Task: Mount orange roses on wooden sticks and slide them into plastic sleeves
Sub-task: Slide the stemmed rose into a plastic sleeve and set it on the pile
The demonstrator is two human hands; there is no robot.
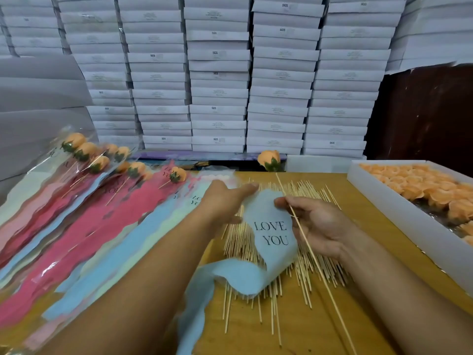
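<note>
While the right hand (317, 224) pinches a wooden stick (309, 248) between thumb and curled fingers, an orange rose (268, 158) with green sepals sits at the stick's far end, out beyond the table's back edge and in front of the boxes. That same hand also grips the edge of a pale blue plastic sleeve (266, 242) printed "LOVE YOU" in dark capitals; the sleeve curls down over a loose heap of sticks (302, 267) spread on the yellow wooden table (320, 329). The left hand (225, 198) reaches forward with fingers straight and relaxed, its fingertips at the sleeve's upper edge; whether they press it cannot be told.

To the left lies a fan of flat sleeves in red, blue, pale green and pink (97, 234), some showing parts of the same "LOVE YOU" lettering. Farther back on that side, finished roses in sleeves (84, 151) lie in a row, each on its stick.

At the right, an open white box (399, 216) holds orange rose heads (419, 185) packed close together. Behind the table rises a wall of stacked white boxes (220, 80); several carry a small "SGS" mark, and other printed lines on them are too small to read.
</note>
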